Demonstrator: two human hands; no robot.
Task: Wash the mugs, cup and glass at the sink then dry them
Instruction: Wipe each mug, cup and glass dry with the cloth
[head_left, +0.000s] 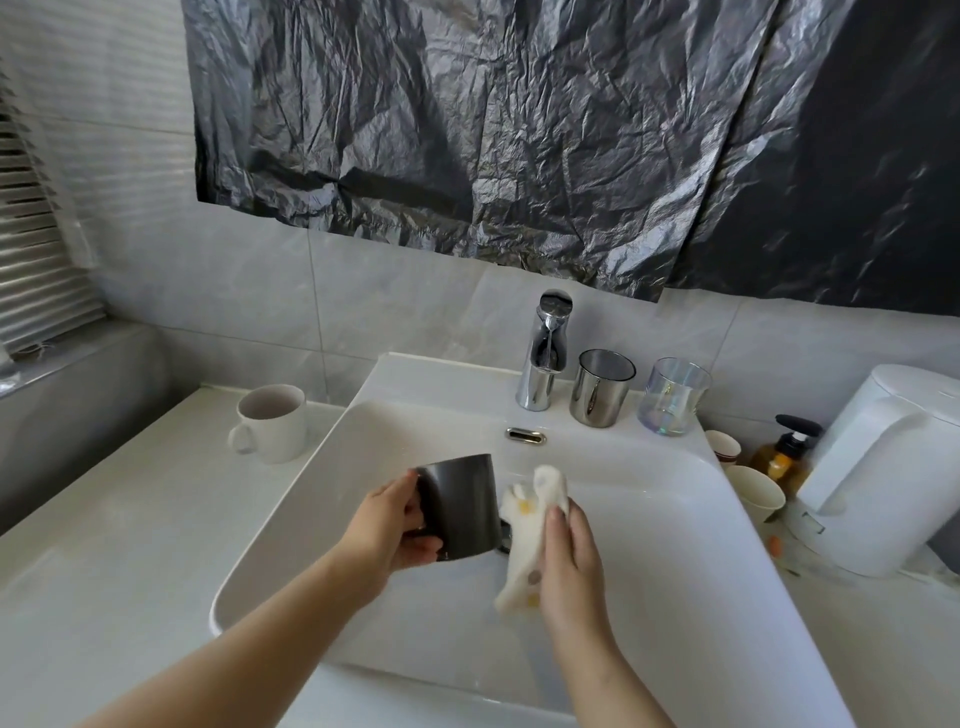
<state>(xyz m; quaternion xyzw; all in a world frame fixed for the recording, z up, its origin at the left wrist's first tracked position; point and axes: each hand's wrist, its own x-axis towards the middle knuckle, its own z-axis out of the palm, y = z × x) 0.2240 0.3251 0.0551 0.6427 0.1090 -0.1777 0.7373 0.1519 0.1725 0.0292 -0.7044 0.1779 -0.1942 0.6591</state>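
My left hand (390, 525) grips a dark grey mug (461, 506) by its handle side and holds it tilted over the white sink (649, 519). Pressed against the mug's right side is a white cloth (524, 525) with yellow spots, held by my right hand (569, 561). A white mug (270, 423) stands on the counter left of the sink. On the sink's back ledge, right of the chrome tap (545, 353), stand a shiny metal cup (600, 387) and an iridescent glass (674, 397).
Right of the sink stand a white electric kettle (883, 467), a dark-capped amber pump bottle (787, 452) and two paper cups (756, 491). Crumpled black plastic sheeting (519, 130) covers the wall above. The pale counter (104, 545) stretches to the left.
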